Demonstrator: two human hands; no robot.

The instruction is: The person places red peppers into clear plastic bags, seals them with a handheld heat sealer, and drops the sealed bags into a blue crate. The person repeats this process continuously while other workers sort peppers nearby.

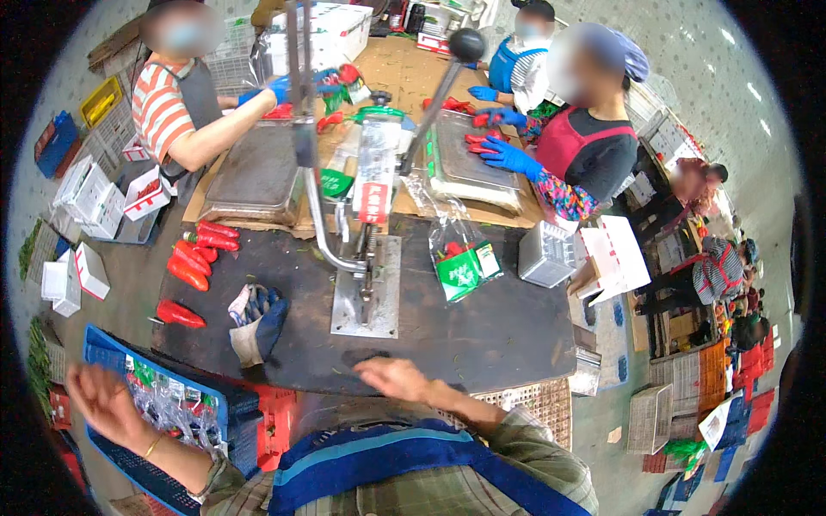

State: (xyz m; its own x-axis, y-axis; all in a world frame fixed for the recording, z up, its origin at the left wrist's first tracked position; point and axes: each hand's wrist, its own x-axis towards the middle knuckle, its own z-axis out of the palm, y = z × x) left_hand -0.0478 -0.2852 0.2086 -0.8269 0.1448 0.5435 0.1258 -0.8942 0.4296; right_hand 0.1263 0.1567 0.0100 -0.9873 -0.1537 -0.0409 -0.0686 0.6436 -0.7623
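My left hand, slightly blurred, hovers over the far-left rim of a blue plastic crate; nothing shows in it. The crate holds several clear plastic bags of packed produce. My right hand is at the front edge of the dark table, fingers pointing left, with nothing visible in it. Between them a worn work glove lies on the table. Red peppers lie at the table's left edge. Straight ahead stands a bench-mounted lever device with a ball knob. A bagged pepper pack lies right of it.
Two weighing scales stand on cardboard beyond the table. Co-workers in blue gloves handle red peppers on both sides. A grey plastic basket and white foam box are at the right edge. Stacked crates stand farther right.
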